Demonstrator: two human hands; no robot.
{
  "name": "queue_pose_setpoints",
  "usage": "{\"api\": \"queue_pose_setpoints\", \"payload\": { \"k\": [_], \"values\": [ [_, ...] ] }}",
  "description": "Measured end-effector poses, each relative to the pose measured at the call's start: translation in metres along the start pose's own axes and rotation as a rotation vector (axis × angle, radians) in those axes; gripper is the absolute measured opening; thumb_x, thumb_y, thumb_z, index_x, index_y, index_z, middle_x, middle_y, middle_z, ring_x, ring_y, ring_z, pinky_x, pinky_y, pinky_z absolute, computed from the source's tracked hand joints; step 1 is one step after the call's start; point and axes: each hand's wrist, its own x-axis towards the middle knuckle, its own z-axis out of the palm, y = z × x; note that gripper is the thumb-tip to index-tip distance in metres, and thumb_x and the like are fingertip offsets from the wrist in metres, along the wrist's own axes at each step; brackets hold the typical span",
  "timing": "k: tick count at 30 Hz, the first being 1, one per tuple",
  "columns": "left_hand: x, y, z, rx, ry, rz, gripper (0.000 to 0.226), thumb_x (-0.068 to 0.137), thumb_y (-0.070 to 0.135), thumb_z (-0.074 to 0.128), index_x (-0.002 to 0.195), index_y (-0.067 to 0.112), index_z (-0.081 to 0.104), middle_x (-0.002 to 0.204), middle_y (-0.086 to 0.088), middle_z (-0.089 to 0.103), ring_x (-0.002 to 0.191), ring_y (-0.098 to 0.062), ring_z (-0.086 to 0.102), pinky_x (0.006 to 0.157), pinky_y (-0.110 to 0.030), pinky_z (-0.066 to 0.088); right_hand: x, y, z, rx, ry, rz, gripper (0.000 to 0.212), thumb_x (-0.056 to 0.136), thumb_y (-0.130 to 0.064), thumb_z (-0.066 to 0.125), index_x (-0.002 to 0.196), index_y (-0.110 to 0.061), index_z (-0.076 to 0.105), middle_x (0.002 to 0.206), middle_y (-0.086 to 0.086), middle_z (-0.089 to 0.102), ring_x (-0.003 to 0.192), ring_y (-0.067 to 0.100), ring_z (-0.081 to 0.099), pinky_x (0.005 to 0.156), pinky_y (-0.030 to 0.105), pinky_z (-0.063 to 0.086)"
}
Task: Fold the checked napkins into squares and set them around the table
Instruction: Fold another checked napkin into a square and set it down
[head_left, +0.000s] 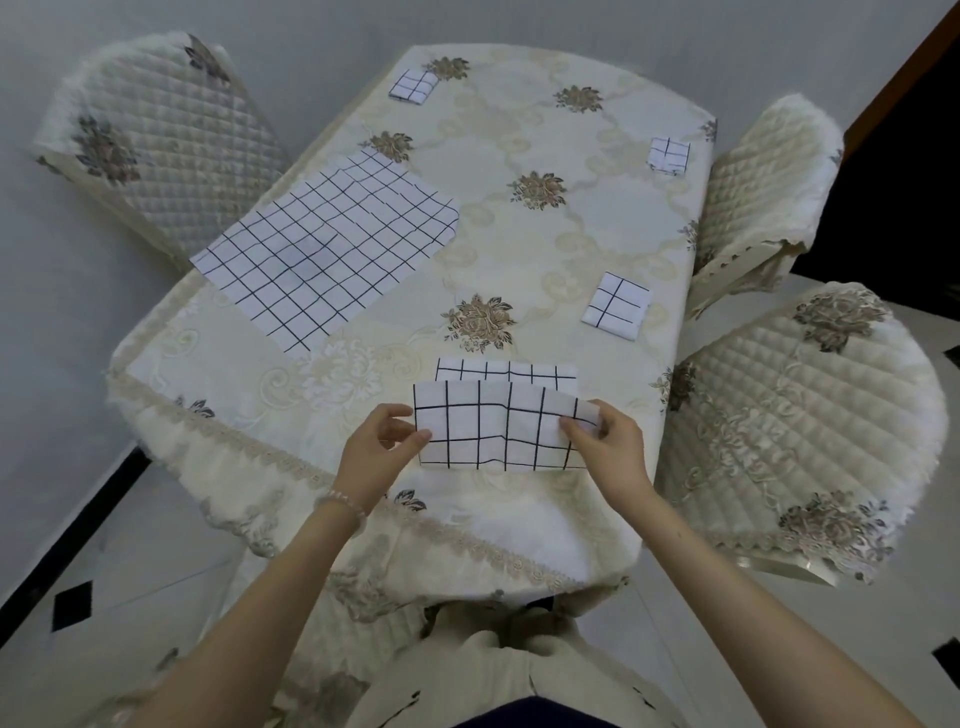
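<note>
A white napkin with black checks (498, 423) lies near the table's front edge, partly folded, its near flap raised off the cloth. My left hand (382, 444) pinches the flap's left edge and my right hand (602, 434) pinches its right edge. An unfolded checked napkin (327, 244) lies flat at the left of the table. Three folded squares rest on the table: one at the far left (413, 85), one at the far right (669, 155), one at the middle right (616, 305).
The table (545, 249) wears a cream floral cloth with a lace border. Quilted chairs stand at the left (156, 145), the far right (763, 192) and the near right (800, 431). Pale floor tiles with dark insets lie below.
</note>
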Motion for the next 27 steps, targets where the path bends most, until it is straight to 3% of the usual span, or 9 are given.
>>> {"api": "queue_pose_setpoints", "payload": {
  "k": [3,5,9,12,14,16,20,24,27],
  "values": [
    [0.011,-0.005,0.008,0.093,0.036,-0.007,0.008,0.085,0.02,0.068,0.089,0.015,0.065,0.081,0.004,0.065,0.074,-0.008,0.058,0.068,-0.019,0.044,0.016,0.004,0.01,-0.005,0.032,0.035,0.018,0.083,-0.016,0.064,0.081,0.002,0.059,0.075,0.019,0.06,0.066,0.015,0.048,0.062,0.031,0.038],
    [0.023,-0.006,0.014,0.146,0.056,-0.003,0.003,0.086,0.016,0.065,0.084,0.014,0.065,0.077,0.003,0.064,0.07,-0.01,0.055,0.067,-0.02,0.043,0.025,0.007,0.015,-0.022,0.062,0.047,0.025,0.083,-0.017,0.063,0.082,0.006,0.053,0.074,0.022,0.055,0.066,0.015,0.044,0.06,0.03,0.035],
    [0.053,-0.007,0.029,0.272,0.069,0.005,0.005,0.087,0.015,0.064,0.088,0.01,0.065,0.077,-0.001,0.063,0.072,-0.014,0.055,0.069,-0.023,0.041,0.042,0.012,0.025,-0.035,0.126,0.065,0.007,0.085,-0.011,0.062,0.087,-0.006,0.057,0.074,-0.002,0.058,0.068,0.01,0.05,0.057,0.012,0.037],
    [0.075,-0.012,0.039,0.354,0.069,0.014,0.007,0.087,0.017,0.063,0.092,0.012,0.064,0.078,-0.001,0.062,0.072,-0.015,0.055,0.067,-0.024,0.04,0.055,0.022,0.032,-0.013,0.162,0.101,0.018,0.086,-0.01,0.061,0.103,-0.012,0.057,0.085,-0.011,0.061,0.078,0.004,0.056,0.062,0.006,0.04],
    [0.086,-0.017,0.043,0.394,0.069,0.001,0.009,0.087,0.02,0.063,0.095,0.013,0.062,0.079,0.0,0.062,0.072,-0.016,0.056,0.066,-0.027,0.043,0.064,0.027,0.036,-0.029,0.179,0.123,0.026,0.086,-0.012,0.061,0.111,-0.014,0.054,0.089,-0.014,0.059,0.081,0.0,0.055,0.063,0.007,0.04],
    [0.095,-0.02,0.047,0.421,0.073,-0.005,0.013,0.088,0.02,0.062,0.099,0.013,0.061,0.079,0.0,0.061,0.073,-0.016,0.056,0.066,-0.028,0.043,0.073,0.03,0.04,-0.057,0.188,0.131,0.032,0.086,-0.013,0.061,0.117,-0.014,0.052,0.092,-0.011,0.059,0.084,0.008,0.056,0.064,0.01,0.039],
    [0.106,-0.024,0.051,0.472,0.092,-0.012,0.02,0.088,0.019,0.062,0.106,0.013,0.058,0.082,-0.002,0.063,0.076,-0.017,0.057,0.067,-0.028,0.044,0.089,0.04,0.047,-0.163,0.17,0.119,0.041,0.086,-0.021,0.059,0.125,-0.018,0.046,0.104,0.002,0.059,0.096,0.02,0.054,0.073,0.03,0.041],
    [0.109,-0.033,0.054,0.552,0.092,0.004,0.015,0.088,0.02,0.061,0.102,0.015,0.058,0.079,0.001,0.061,0.083,-0.022,0.058,0.068,-0.035,0.05,0.095,0.049,0.049,-0.261,0.155,0.135,0.042,0.086,-0.018,0.057,0.126,-0.017,0.045,0.104,0.011,0.054,0.089,0.019,0.048,0.068,0.029,0.035],
    [0.108,-0.038,0.057,0.613,0.103,0.062,0.013,0.089,0.018,0.059,0.1,0.012,0.058,0.08,-0.002,0.061,0.083,-0.024,0.055,0.067,-0.037,0.049,0.096,0.056,0.049,-0.29,0.174,0.099,0.043,0.086,-0.016,0.057,0.127,-0.018,0.043,0.104,0.005,0.053,0.096,0.021,0.049,0.073,0.031,0.039]
  ]
}}
